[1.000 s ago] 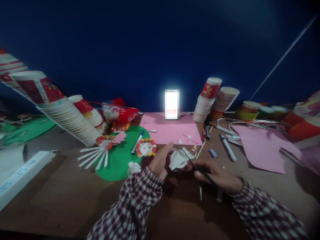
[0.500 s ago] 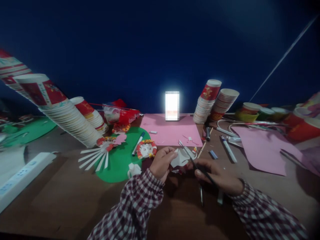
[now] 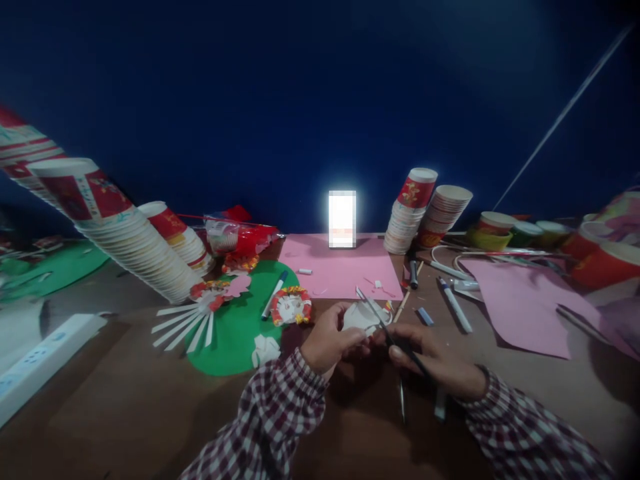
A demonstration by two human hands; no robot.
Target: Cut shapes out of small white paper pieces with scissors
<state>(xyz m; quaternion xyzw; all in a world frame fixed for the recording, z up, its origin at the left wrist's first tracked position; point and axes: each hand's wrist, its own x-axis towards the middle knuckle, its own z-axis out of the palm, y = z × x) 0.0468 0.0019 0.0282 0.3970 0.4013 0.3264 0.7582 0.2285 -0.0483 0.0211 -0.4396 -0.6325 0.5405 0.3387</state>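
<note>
My left hand (image 3: 331, 338) is closed on a cut-up white paper cup piece (image 3: 361, 315), held just above the brown table (image 3: 125, 400). My right hand (image 3: 431, 357) grips a pair of dark scissors (image 3: 385, 327), whose blades point up and left across the paper piece. Both hands meet near the table's middle, in front of a pink paper sheet (image 3: 340, 270). Both sleeves are checked red and white.
Leaning stacks of red-and-white paper cups stand at left (image 3: 125, 233) and at back right (image 3: 417, 210). A green paper disc (image 3: 235, 327) carries cut paper decorations and a pen. Markers (image 3: 455, 305), another pink sheet (image 3: 525, 303), colourful bowls and a white power strip (image 3: 40, 353) lie around. A bright lit screen (image 3: 343, 219) stands at the back.
My left hand has curled tighter round the paper piece and drawn it down toward the right hand. The scissors stay across it. The view has tilted slightly.
</note>
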